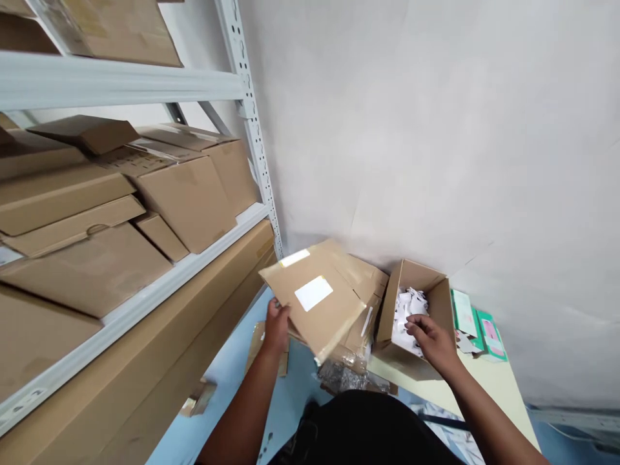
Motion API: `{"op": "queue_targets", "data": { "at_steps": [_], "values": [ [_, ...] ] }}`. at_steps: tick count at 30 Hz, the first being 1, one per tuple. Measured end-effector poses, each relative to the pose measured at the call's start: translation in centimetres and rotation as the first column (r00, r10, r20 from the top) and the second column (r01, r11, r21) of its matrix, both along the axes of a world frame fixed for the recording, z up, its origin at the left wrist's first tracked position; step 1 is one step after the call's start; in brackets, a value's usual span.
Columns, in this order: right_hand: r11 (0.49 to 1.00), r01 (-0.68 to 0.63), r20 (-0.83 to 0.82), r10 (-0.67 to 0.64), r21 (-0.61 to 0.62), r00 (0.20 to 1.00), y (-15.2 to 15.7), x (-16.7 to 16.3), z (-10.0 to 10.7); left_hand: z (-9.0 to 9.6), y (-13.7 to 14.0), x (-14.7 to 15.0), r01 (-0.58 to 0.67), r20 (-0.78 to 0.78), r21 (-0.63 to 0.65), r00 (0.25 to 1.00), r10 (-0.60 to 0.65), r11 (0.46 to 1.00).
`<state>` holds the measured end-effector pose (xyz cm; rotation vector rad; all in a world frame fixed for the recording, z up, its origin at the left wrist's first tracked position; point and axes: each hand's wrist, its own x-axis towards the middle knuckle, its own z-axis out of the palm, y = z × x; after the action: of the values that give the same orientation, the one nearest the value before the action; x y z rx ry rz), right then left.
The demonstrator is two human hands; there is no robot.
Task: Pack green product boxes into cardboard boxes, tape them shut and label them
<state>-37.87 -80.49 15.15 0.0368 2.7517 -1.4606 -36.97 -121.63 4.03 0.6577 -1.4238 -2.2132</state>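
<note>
My left hand (277, 328) grips the lower left edge of a flattened cardboard box (334, 300), thumb on top. The cardboard is tilted and bears two white labels and clear tape along its edges. My right hand (432, 339) is over an open cardboard box (390, 323) at the right, its fingers bent together in a pinch. Whatever may be between them is too small to make out. Crumpled white paper scraps (411, 302) lie inside that box, just under and beside the fingertips.
More flattened cardboard (372, 284) leans behind the held piece, with clear plastic wrap (351, 380) below. Green and white packages (490, 332) lie on a pale yellow tabletop (501, 387). A metal shelf (194, 263) full of cartons rises at left; cardboard pieces (198, 397) lie on the blue floor.
</note>
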Motion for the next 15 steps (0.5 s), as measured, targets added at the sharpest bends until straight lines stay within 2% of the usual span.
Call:
{"op": "queue_targets", "data": {
  "at_steps": [3, 6, 10, 15],
  "values": [
    [0.999, -0.027, -0.023, 0.028, 0.028, 0.999, -1.4, -0.1, 0.7, 3.4, -4.1, 0.8, 0.033, -0.124, -0.005, 0.992, -0.033, 0.999],
    [1.0, 0.004, -0.104, -0.004, -0.001, 0.995, -2.1, -0.7, 1.3, 6.8, -5.4, 1.8, 0.03, -0.226, -0.015, 0.973, -0.033, 0.999],
    [0.982, 0.024, -0.21, -0.064, -0.189, 0.976, -1.1, -1.1, 2.1, 10.8, -3.4, 2.4, 0.092, -0.31, -0.034, 0.946, -0.098, 0.995],
    [0.931, 0.207, -0.273, -0.292, -0.3, 0.917, 4.2, 1.5, 3.8, 14.5, 1.6, 2.2, 0.192, -0.368, -0.075, 0.906, -0.207, 0.978]
  ]
}}
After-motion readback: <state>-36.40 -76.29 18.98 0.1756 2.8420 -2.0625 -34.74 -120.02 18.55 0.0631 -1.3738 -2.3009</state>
